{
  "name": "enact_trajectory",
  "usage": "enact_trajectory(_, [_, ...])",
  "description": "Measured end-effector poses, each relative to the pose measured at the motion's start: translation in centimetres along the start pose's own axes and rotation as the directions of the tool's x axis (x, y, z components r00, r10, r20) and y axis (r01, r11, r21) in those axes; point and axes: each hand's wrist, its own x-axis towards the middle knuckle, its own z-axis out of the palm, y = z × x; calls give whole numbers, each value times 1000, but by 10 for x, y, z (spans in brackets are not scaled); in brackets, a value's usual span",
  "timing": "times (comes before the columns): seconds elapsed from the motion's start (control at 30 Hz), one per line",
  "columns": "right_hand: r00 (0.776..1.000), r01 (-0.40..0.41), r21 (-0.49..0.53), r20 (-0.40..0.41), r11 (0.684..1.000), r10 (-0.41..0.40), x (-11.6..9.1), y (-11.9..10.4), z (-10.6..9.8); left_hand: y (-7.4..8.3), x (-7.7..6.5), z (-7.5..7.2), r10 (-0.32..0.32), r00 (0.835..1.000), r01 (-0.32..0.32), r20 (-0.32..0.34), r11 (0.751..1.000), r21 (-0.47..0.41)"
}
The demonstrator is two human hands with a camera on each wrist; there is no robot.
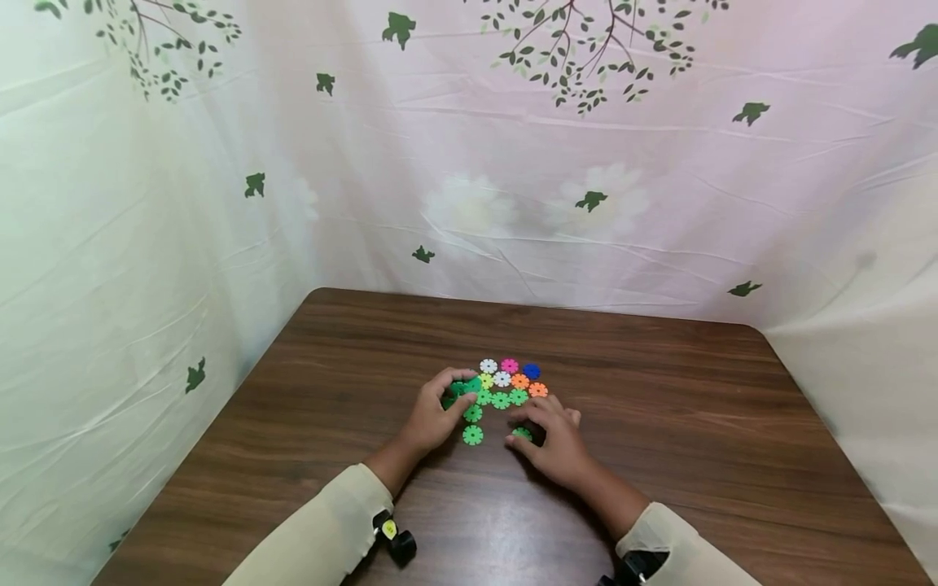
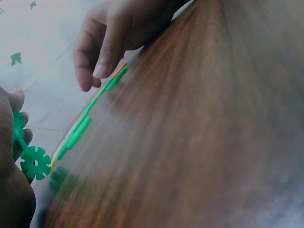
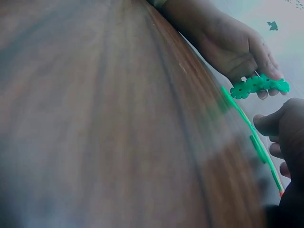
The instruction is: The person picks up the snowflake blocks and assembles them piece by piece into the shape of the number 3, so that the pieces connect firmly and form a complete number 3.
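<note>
Grips joined green discs (image 3: pixel 259 84), partly finger-hidden, with the left hand (image 1: pixel 434 411); hovers with relaxed right hand (image 1: pixel 555 441) over a half-covered green disc (image 1: pixel 522 433).

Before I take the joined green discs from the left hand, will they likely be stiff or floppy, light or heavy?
The joined green discs probably stay stiff, since they jut past the left hand without visible sagging. They look light, being thin with notched rims. Joints might loosen if twisted, as discs seem to meet only near edges.
</note>
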Motion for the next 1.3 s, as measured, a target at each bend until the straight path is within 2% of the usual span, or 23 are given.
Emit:
enact_trajectory(0.1, [1000, 7, 6, 4, 1000, -7, -4, 2, -2, -1, -1, 0, 18, 1000, -18, 7, 1000, 12])
enact_trajectory(0.23, [1000, 7, 7, 12, 1000, -8, -5, 3, -3, 0, -2, 0, 9, 1000, -9, 26, 1000, 11])
enact_trajectory(0.57, [993, -90, -34, 77, 995, 93, -2, 0, -5, 6, -3, -2, -12, 998, 9, 55, 999, 48])
enact_trajectory(0.83, [992, -88, -25, 89, 996, 89, -3, -2, -5, 5, -3, -1, -11, 998, 8, 55, 999, 46])
enact_trajectory(0.97, [996, -54, -2, 67, 999, 54, -5, -1, -3, 6, -4, -1, 5, 999, -9, 51, 998, 67])
enact_trajectory(1.3, [998, 15, -6, -68, 1000, -15, -5, 2, 0, 0, -4, 2, 103, 991, -112, 85, 988, 107])
